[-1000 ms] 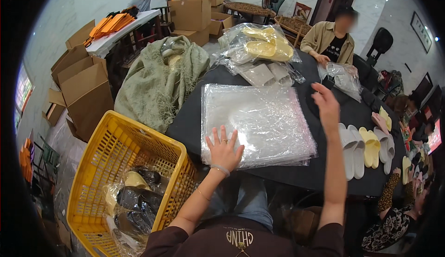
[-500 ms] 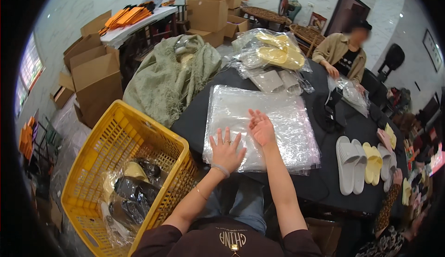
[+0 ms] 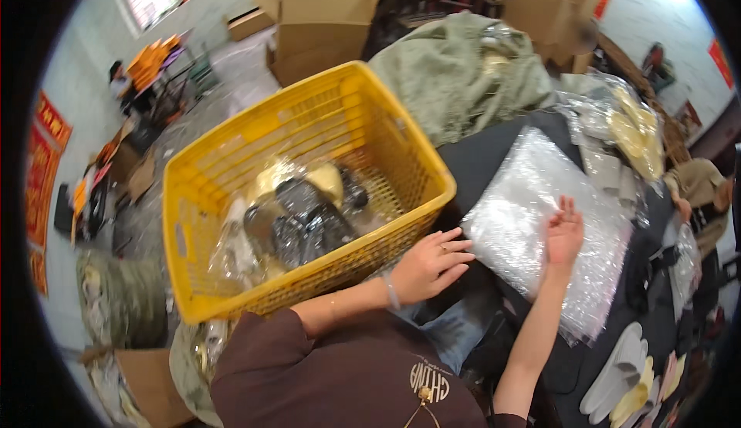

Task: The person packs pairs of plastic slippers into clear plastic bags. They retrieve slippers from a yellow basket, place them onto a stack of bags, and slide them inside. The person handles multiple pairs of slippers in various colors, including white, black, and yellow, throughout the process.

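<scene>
My left hand (image 3: 434,266) is open with its fingers apart, at the near left corner of a stack of clear plastic bags (image 3: 517,212), beside the yellow crate. Whether its fingertips touch the stack I cannot tell. Over the stack, my right hand (image 3: 564,235) is open, palm partly turned up, holding nothing. A yellow plastic crate (image 3: 401,244) stands to my left. Inside it lie bagged slippers: black ones (image 3: 312,223) in the middle, pale yellow ones (image 3: 328,181) behind, and a whitish bagged pair (image 3: 235,250) at the left.
Bagged yellow slippers (image 3: 637,131) and grey slippers (image 3: 600,165) lie beyond the stack on the black-covered table (image 3: 478,167). Grey slides (image 3: 615,374) line the right edge. A green sack (image 3: 463,77) and cardboard boxes (image 3: 324,23) stand behind the crate. A co-worker (image 3: 698,189) sits at the far right.
My view has swung left, bringing the crate to the middle. My left hand has come off the bag stack toward the crate. My right hand stays over the stack.
</scene>
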Tool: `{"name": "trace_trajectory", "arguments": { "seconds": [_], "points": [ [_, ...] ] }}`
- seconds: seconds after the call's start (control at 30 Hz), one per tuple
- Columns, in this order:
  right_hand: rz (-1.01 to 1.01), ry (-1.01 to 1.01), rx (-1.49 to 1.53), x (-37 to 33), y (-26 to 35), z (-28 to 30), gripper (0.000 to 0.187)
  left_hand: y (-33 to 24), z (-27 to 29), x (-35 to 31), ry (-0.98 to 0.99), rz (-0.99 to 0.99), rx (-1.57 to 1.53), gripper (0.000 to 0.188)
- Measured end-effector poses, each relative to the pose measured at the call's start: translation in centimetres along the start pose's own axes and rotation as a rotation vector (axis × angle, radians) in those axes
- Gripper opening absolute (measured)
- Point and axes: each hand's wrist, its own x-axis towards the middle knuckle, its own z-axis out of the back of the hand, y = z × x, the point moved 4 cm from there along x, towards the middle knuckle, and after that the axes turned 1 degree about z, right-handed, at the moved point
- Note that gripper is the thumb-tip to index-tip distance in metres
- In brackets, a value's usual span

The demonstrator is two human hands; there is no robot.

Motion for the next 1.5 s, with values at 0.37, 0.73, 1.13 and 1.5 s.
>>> {"name": "trace_trajectory", "arguments": {
  "seconds": [0.37, 0.73, 1.13, 1.5],
  "points": [
    [0.014, -0.011, -0.040, 0.1, 0.5, -0.9, 0.040, 2.2, 17.5, -6.6, 0.077, 0.492, 0.471, 0.024],
    [0.017, -0.014, -0.039, -0.4, 0.6, -0.8, 0.040, 35.2, 29.7, -24.1, 0.262, 1.356, 0.556, 0.068],
    [0.000, -0.080, 0.111, 0.0, 0.0, -0.5, 0.029, 36.6, 29.9, -24.2, 0.168, 1.263, 0.533, 0.075],
    [-0.014, -0.125, 0.054, -0.5, 0.0, -1.6, 0.034, 31.7, 26.7, -19.4, 0.120, 1.217, -0.110, 0.032]
  ]
}}
